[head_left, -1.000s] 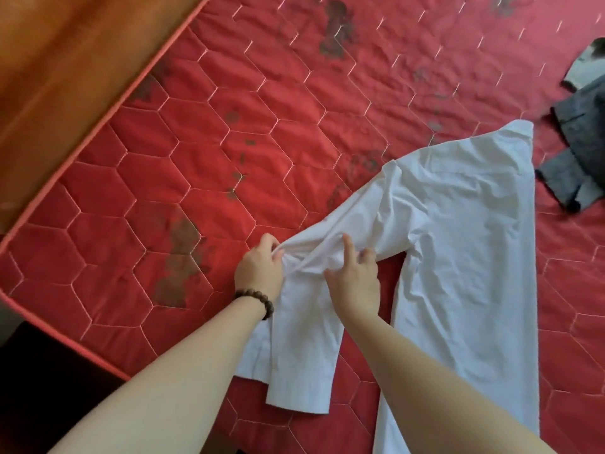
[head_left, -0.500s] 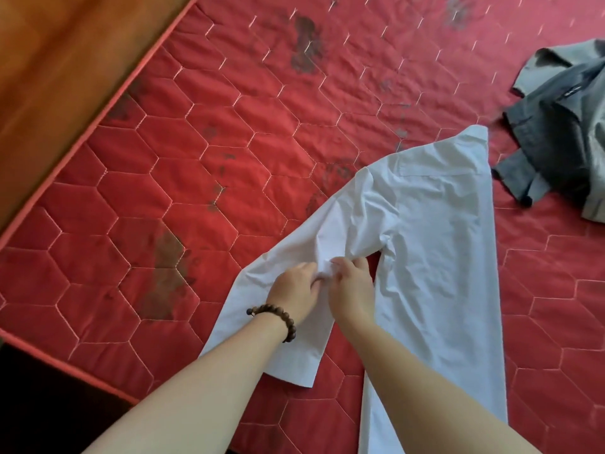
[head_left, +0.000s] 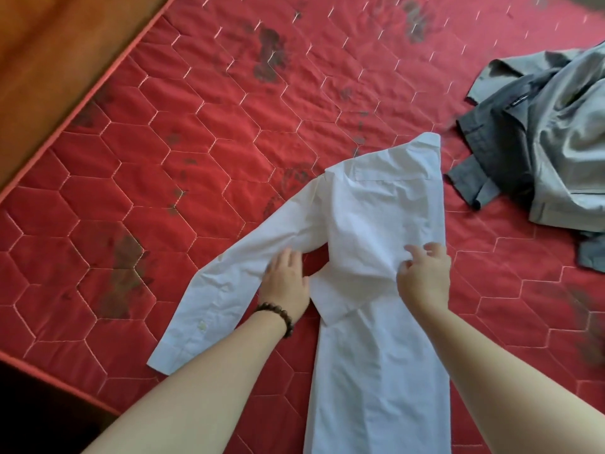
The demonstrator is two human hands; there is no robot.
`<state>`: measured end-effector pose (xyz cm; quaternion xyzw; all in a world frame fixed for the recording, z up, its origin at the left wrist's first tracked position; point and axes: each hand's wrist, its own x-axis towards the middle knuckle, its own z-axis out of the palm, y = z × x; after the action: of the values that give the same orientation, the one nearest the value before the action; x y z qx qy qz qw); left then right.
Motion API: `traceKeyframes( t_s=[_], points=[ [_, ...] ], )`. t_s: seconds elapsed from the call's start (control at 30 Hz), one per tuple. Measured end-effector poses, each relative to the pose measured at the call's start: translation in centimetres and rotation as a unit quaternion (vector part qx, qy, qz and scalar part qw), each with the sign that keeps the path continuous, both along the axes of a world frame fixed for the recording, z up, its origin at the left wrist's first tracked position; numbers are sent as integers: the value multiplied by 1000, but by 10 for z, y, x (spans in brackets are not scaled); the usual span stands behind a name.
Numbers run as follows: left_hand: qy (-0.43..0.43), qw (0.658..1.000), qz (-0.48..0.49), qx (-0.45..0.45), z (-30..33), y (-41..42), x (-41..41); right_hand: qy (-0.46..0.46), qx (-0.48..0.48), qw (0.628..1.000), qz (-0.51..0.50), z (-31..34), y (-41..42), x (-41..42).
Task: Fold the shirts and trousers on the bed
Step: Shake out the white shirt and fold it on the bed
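left hand (head_left: 285, 283) flat on white shirt (head_left: 376, 231) (right hand (head_left: 425, 276) pinching it).

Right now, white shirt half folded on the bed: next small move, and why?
Probably fold the outstretched sleeve across onto the white shirt body. The sleeve lies flat, splayed out toward the mattress edge, while the far side looks already tucked in. The left hand rests flat by the armpit, placed to pin the crease; the right hand has curled fingers on the body.
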<state>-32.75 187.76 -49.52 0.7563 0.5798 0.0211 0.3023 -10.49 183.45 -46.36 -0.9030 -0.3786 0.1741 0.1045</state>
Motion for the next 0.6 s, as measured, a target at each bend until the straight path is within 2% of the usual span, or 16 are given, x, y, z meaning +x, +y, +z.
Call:
traceKeyframes(
  t_s=[0.1,0.17,0.27,0.37,0.5,0.6],
  points=[
    [112,993,41,-16,-11,-1,-20,4,27,991,133,-14,7,-27],
    [167,985,44,-28,-20,-1,-32,23,40,972,229,-27,17,-51],
    [199,978,42,-45,-36,3,-48,53,8,945,323,-40,39,-86],
    [217,976,7,-27,-47,10,-61,69,-38,931,357,-54,61,-109],
    [184,982,-22,29,-49,20,-78,57,-83,924,368,-64,79,-132],
    [84,995,-11,54,-49,36,-98,58,-75,921,377,-68,84,-147]
  ],
)
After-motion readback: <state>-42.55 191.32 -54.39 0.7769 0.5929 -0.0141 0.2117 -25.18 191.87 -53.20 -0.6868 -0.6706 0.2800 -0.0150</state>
